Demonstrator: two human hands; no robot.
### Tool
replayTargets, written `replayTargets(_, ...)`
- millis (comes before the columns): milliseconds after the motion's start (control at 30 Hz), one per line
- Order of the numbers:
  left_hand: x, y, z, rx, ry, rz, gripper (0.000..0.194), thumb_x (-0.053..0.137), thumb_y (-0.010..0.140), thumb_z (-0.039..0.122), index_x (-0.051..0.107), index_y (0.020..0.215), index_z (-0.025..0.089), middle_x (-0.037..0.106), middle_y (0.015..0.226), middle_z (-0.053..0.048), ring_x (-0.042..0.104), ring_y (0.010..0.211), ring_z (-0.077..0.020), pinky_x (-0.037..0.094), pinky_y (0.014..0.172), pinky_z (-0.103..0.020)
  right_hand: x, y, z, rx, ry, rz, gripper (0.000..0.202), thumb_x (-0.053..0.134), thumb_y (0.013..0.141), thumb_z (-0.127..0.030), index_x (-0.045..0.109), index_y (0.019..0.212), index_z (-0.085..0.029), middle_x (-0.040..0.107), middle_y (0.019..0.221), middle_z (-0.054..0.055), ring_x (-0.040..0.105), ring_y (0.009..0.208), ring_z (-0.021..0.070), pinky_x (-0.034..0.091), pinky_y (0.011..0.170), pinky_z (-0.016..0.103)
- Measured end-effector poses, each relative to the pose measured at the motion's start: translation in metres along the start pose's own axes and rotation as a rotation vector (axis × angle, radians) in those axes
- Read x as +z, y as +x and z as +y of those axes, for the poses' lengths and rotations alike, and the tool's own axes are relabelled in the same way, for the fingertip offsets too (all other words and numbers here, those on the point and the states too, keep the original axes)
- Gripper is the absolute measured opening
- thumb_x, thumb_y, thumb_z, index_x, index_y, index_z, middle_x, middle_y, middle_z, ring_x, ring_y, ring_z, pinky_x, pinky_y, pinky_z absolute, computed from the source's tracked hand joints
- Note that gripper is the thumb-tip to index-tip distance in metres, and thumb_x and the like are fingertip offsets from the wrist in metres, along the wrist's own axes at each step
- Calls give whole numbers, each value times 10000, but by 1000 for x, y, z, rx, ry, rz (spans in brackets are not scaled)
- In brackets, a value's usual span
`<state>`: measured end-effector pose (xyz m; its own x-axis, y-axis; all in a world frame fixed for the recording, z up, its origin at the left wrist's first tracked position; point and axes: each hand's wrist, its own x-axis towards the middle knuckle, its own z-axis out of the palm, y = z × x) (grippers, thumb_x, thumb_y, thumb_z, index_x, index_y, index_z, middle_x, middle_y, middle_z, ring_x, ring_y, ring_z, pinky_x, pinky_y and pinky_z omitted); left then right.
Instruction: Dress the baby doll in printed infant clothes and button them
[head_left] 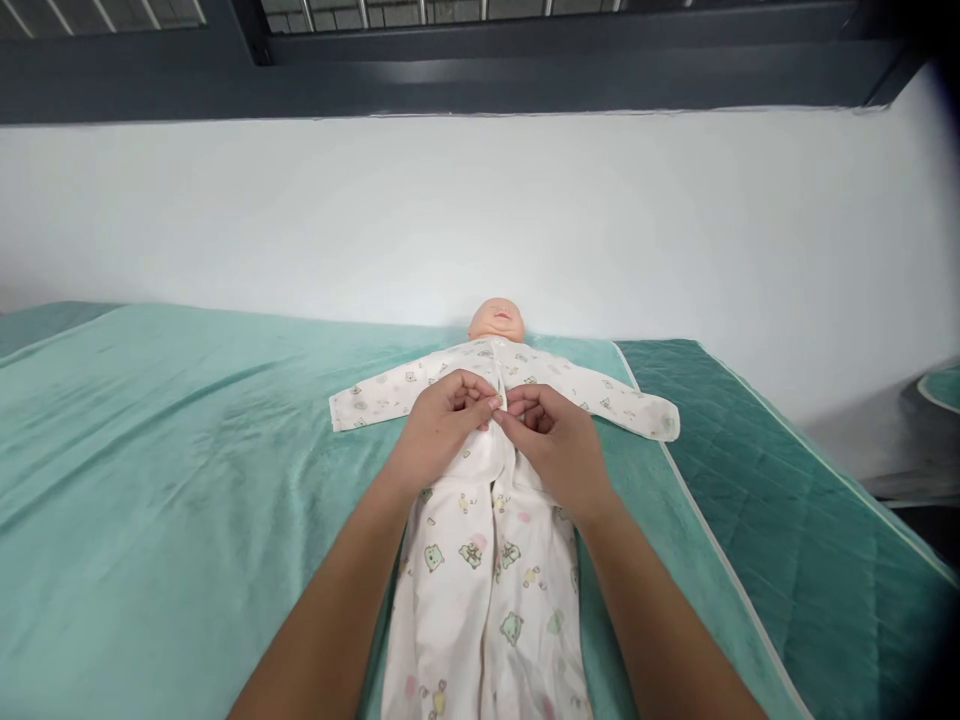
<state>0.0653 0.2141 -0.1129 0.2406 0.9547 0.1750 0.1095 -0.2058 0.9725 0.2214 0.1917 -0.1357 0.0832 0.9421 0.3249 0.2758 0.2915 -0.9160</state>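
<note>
A baby doll [496,319] lies on its back, dressed in a white baby onesie [469,590] printed with small green, yellow and pink animals. Its sleeves stretch out to both sides. Over the chest, my left hand [454,415] pinches the fabric at the front opening between thumb and fingers. My right hand [551,430] grips the other side of the same opening, its fingertips almost meeting those of the left. Any fastener between the fingertips is too small to make out. Below the hands the front seam runs down, with the edges slightly parted near the waist.
A light green blanket [187,480] lies under the doll, with a darker green quilted mattress [787,500] along the right. Behind stands a white wall [300,220], below a dark window frame [525,80] with metal bars.
</note>
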Motion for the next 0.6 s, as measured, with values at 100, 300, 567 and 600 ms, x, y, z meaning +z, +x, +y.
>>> replayTargets(100,0,1,-1,11,-7,-2,189,666,825,367,626,873,188,619,774,-1,569,707,-119,451,690,-256,2,-1,1,-44,-77,14,170,653,818,-337,675,948,-230,650,804,-6,520,624,115,443,625,261)
replayTargets(300,0,-1,-2,16,-1,-7,262,683,817,425,617,917,192,653,832,-14,626,761,-139,497,734,-282,5,-4,-3,-169,-375,8,95,591,869,-288,635,945,-253,647,812,-24,553,676,126,393,631,269)
replayTargets(567,0,0,-4,17,24,-9,269,719,787,388,601,932,195,649,833,-13,622,754,-144,494,707,-280,10,-8,-4,-215,-502,44,107,544,897,-281,627,956,-248,649,824,-16,572,705,139,386,642,281)
replayTargets(600,1,0,-4,14,20,-10,263,713,790,385,598,932,196,648,831,-13,617,744,-141,490,693,-276,10,-8,-4,-203,-474,36,117,554,892,-284,632,973,-254,657,826,-18,579,710,140,394,654,281)
